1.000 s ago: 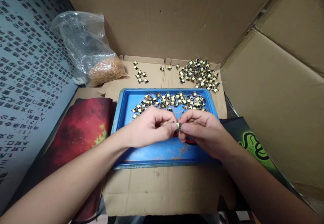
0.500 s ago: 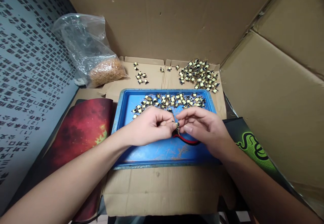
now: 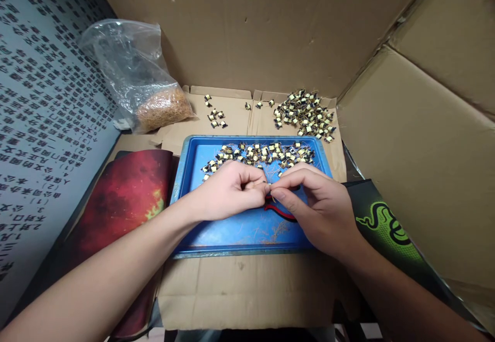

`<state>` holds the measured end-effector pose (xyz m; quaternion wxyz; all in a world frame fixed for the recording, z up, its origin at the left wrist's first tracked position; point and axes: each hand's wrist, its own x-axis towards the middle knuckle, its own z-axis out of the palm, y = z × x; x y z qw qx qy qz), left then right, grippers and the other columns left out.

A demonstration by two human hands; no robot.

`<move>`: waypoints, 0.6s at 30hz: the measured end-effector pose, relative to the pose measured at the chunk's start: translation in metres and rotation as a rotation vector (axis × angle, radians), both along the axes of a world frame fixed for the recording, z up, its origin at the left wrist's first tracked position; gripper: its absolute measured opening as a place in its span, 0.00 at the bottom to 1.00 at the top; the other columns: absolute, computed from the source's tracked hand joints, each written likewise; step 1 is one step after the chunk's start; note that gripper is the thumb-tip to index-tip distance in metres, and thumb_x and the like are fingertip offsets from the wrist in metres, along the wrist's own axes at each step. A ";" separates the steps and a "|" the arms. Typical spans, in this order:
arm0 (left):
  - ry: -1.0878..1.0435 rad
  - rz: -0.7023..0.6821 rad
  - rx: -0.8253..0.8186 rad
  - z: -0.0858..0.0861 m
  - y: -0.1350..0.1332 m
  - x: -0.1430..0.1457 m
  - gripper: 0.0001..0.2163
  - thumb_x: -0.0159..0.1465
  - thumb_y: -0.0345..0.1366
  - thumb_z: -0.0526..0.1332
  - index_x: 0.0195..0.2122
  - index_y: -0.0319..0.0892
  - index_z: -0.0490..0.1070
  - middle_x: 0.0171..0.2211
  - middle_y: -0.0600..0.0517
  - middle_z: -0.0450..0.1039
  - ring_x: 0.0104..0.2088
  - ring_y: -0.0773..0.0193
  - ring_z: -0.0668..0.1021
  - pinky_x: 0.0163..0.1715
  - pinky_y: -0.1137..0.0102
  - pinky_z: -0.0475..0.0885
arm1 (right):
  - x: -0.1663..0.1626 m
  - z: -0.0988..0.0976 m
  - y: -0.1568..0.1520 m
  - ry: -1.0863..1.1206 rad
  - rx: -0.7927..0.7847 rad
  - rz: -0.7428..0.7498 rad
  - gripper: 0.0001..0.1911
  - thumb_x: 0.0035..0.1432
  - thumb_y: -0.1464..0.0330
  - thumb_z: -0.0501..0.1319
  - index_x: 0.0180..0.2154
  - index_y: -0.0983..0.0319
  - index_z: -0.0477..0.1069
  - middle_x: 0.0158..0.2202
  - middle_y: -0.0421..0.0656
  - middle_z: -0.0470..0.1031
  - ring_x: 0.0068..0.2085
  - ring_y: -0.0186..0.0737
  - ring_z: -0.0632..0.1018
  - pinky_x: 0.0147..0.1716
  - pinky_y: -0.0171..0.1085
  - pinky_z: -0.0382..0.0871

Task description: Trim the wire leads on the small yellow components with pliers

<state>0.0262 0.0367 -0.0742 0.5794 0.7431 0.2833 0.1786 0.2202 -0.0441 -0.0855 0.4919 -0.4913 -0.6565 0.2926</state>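
Observation:
Over the blue tray [image 3: 216, 249], my left hand [image 3: 235, 190] is closed in a pinch on a small wire-wound transformer [image 3: 269, 186]. Mostly hidden by the fingers, only a pale bit of it shows. My right hand [image 3: 317, 202] meets it from the other side, thumb and forefinger drawn together at its edge; whether they grip the body or its thin wire leads is hidden. Beneath the hands lies a tool with a red and black handle [image 3: 280, 212], partly covered. More transformers [image 3: 257, 151], yellow-taped with black ends and copper-coloured leads, are scattered along the tray's far side.
Beyond the tray, a heap of similar transformers [image 3: 303, 112] sits on cardboard, with several loose ones [image 3: 214, 117] to the left. A clear plastic bag [image 3: 154, 99] holds copper-coloured wire bits. Cardboard walls [image 3: 247, 37] enclose the back and right. A red mat [image 3: 127, 192] lies left.
My right thumb and forefinger have come in from slightly apart and now close at the transformer's edge. My left hand keeps its pinch, almost unmoved.

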 end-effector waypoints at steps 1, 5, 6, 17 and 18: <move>-0.015 0.020 0.007 0.000 0.000 0.000 0.13 0.62 0.33 0.60 0.21 0.41 0.59 0.20 0.60 0.52 0.22 0.73 0.56 0.21 0.74 0.51 | 0.000 -0.001 0.000 0.024 -0.014 -0.004 0.05 0.65 0.71 0.69 0.35 0.57 0.78 0.35 0.38 0.80 0.39 0.36 0.78 0.41 0.37 0.72; -0.069 0.061 0.017 0.000 0.000 -0.001 0.16 0.67 0.38 0.59 0.22 0.39 0.64 0.20 0.59 0.57 0.23 0.72 0.59 0.23 0.73 0.55 | 0.000 -0.005 -0.001 0.168 -0.111 -0.024 0.05 0.67 0.68 0.68 0.36 0.55 0.79 0.36 0.37 0.79 0.39 0.35 0.78 0.41 0.37 0.72; -0.082 0.068 0.015 0.000 0.000 -0.001 0.16 0.68 0.38 0.59 0.23 0.39 0.65 0.20 0.58 0.59 0.23 0.71 0.60 0.23 0.73 0.55 | -0.001 -0.006 0.000 0.197 -0.144 -0.029 0.04 0.67 0.67 0.68 0.36 0.55 0.79 0.36 0.37 0.79 0.39 0.36 0.78 0.41 0.37 0.72; -0.167 -0.041 -0.066 0.001 -0.002 -0.003 0.16 0.70 0.39 0.61 0.27 0.37 0.70 0.21 0.58 0.64 0.22 0.72 0.63 0.23 0.75 0.59 | -0.003 -0.003 0.004 0.058 -0.175 0.010 0.07 0.69 0.68 0.63 0.35 0.58 0.74 0.34 0.39 0.76 0.36 0.37 0.76 0.37 0.37 0.71; -0.159 -0.054 -0.065 0.001 -0.001 -0.003 0.16 0.70 0.40 0.60 0.26 0.37 0.70 0.22 0.57 0.64 0.23 0.72 0.63 0.24 0.75 0.59 | -0.003 -0.002 0.003 -0.016 -0.097 -0.008 0.07 0.69 0.69 0.62 0.35 0.58 0.74 0.34 0.40 0.76 0.37 0.37 0.76 0.39 0.38 0.70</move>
